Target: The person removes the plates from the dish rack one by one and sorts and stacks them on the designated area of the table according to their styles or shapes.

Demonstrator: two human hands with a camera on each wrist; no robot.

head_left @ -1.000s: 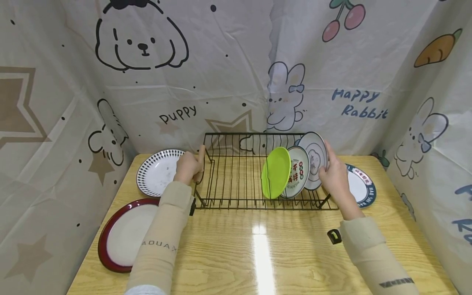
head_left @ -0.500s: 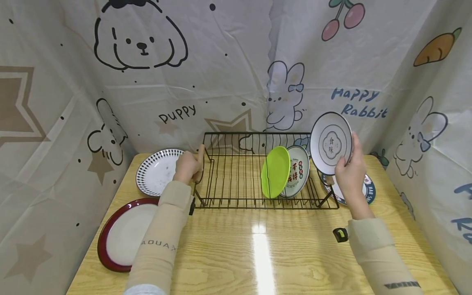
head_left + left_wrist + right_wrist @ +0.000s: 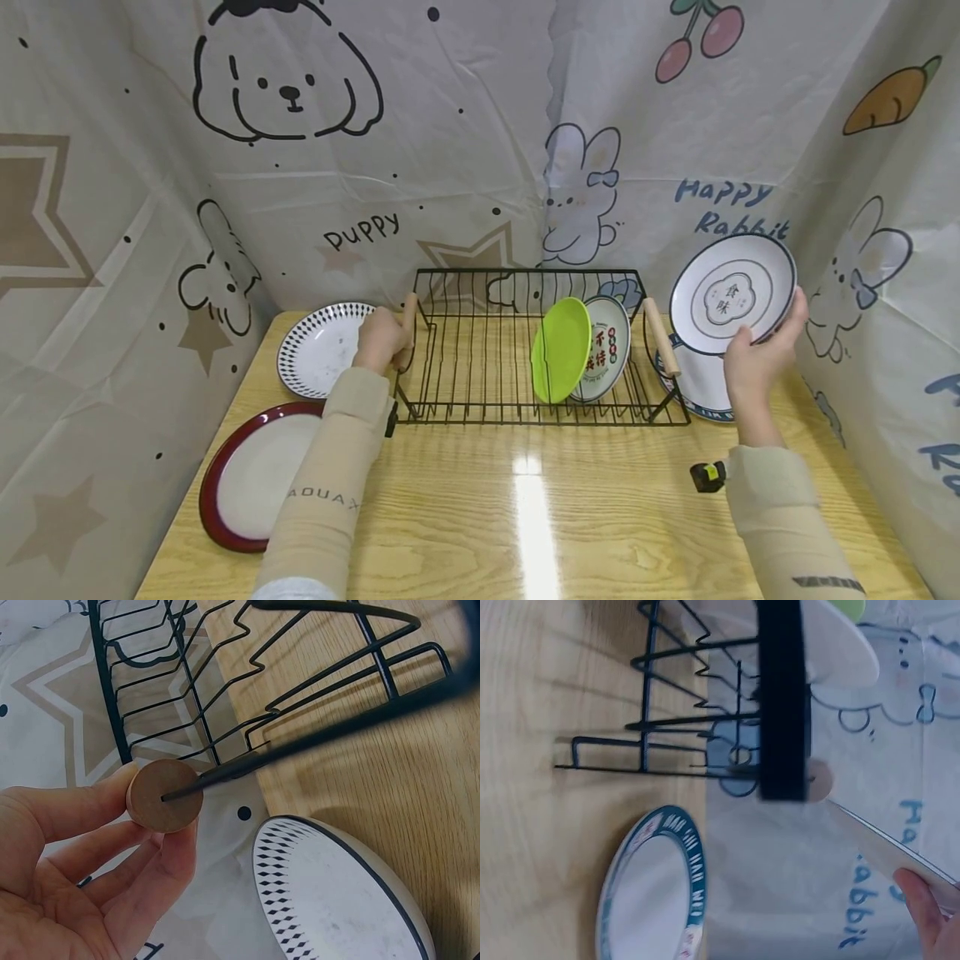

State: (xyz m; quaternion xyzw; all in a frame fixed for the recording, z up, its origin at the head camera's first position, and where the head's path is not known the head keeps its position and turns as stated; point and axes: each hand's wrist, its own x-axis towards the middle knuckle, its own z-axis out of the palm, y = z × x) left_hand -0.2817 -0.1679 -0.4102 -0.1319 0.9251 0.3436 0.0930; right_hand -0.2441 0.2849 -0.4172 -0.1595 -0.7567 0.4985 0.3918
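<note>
My left hand (image 3: 381, 340) grips the wooden handle (image 3: 165, 795) at the left end of a black wire dish rack (image 3: 480, 406), thumb on one side and fingers on the other in the left wrist view. To the right of the rack, my right hand (image 3: 761, 354) holds a white plate (image 3: 731, 292) by its lower right edge. This plate has a dark rim and a flower outline round two characters. It is raised and tilted, partly covering a blue-rimmed plate (image 3: 701, 383) on the table. A lime green plate (image 3: 561, 352) and a white plate with red characters (image 3: 609, 350) stand in the rack.
An oval dish with black diamonds (image 3: 318, 350) lies left of the rack. In front of it is a large plate with a dark red rim (image 3: 262, 475), partly under my left sleeve. Printed curtains (image 3: 480, 167) surround the wooden table (image 3: 600, 508). A second wooden handle (image 3: 661, 337) tops the rack's right end.
My right hand has lifted the flower-outline plate out of the rack, carried it right and tipped it flatter over the blue-rimmed plate. My left hand has stayed on the handle.
</note>
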